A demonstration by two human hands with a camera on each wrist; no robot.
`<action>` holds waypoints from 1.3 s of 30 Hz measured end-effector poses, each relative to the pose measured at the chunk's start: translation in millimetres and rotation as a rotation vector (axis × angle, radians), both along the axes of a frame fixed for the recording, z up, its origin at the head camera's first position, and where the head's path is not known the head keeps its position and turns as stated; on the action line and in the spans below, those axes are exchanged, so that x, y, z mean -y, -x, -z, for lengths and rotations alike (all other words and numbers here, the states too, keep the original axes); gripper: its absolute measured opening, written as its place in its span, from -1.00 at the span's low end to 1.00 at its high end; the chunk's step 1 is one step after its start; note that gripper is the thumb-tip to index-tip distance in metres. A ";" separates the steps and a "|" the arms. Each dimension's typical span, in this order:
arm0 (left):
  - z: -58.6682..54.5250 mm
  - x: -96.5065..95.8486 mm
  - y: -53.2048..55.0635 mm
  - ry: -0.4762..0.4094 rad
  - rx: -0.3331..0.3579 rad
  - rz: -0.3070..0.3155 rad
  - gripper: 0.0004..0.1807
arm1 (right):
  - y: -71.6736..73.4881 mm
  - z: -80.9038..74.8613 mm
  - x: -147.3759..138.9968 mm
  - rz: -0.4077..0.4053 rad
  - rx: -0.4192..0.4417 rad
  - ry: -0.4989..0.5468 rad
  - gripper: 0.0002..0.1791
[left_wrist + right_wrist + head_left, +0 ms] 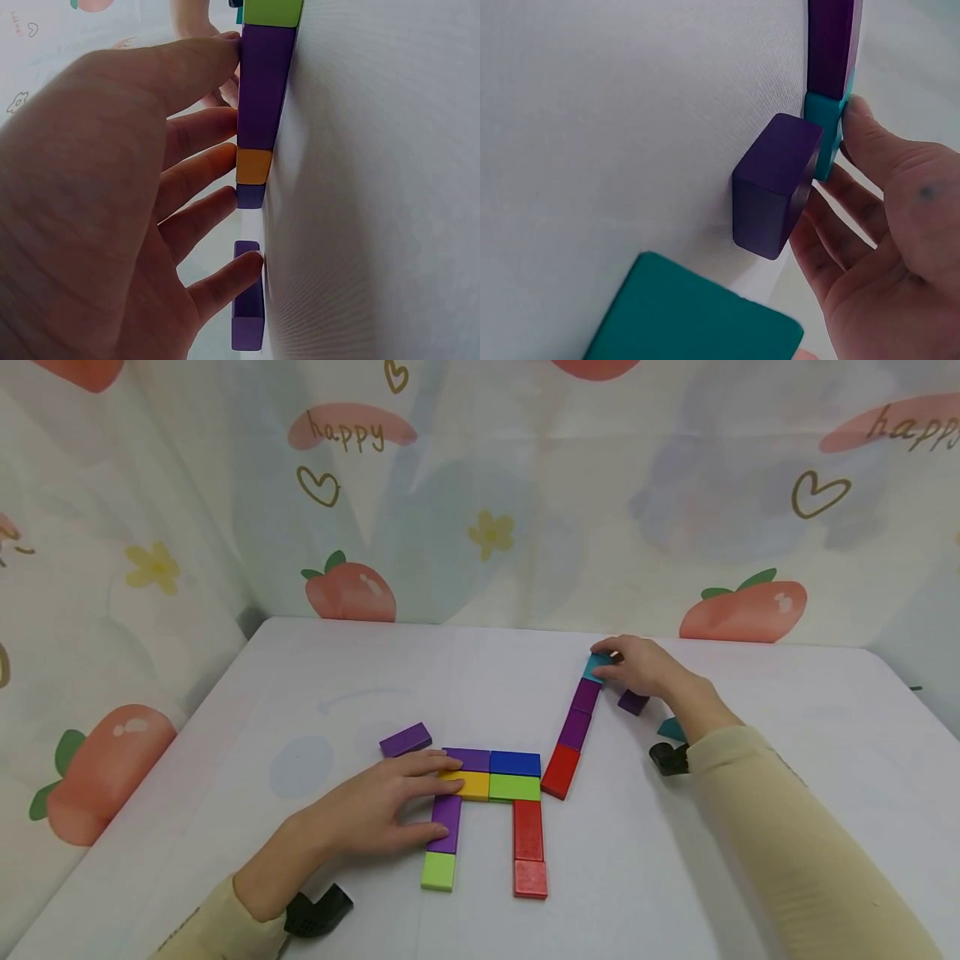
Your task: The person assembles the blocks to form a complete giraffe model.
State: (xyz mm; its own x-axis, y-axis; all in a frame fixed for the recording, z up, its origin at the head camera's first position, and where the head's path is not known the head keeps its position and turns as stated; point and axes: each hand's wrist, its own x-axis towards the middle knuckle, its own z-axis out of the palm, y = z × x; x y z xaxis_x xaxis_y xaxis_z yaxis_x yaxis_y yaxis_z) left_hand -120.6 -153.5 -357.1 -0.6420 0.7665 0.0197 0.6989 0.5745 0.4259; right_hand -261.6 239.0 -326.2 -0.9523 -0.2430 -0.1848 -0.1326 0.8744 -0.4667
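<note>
Flat coloured blocks form a figure on the white table [300, 693]: a body of purple, blue [515, 763], yellow [472, 786] and green blocks, with two legs below. My left hand [420, 802] lies flat, fingers straight against the yellow block [253, 166] and the purple leg [262, 82]. A slanted row of red [561, 771], two purple and a teal block [595, 667] rises to the right. My right hand [622, 664] touches the teal end block [825, 139] with its fingertips, the fingers loosely extended [870, 210].
A loose purple block [405, 739] lies left of the body. A small purple block [633, 702] and a teal block [671, 727] lie beside my right wrist. A fruit-print curtain [480, 510] closes off the back and left. Bare table lies at left and far right.
</note>
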 end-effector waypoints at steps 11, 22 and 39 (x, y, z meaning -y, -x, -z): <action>0.3 -1.3 0.1 0.003 0.009 -0.006 -0.42 | -6.2 -4.8 -11.6 -0.027 -0.052 -0.003 -0.42; -0.9 -1.0 -0.5 -0.014 -0.012 0.008 -0.43 | -30.4 -14.5 -39.7 -0.065 -0.062 -0.046 -0.52; 0.5 -1.6 0.1 0.002 -0.006 0.001 -0.43 | -34.1 -9.6 -39.6 -0.110 -0.021 -0.035 -0.69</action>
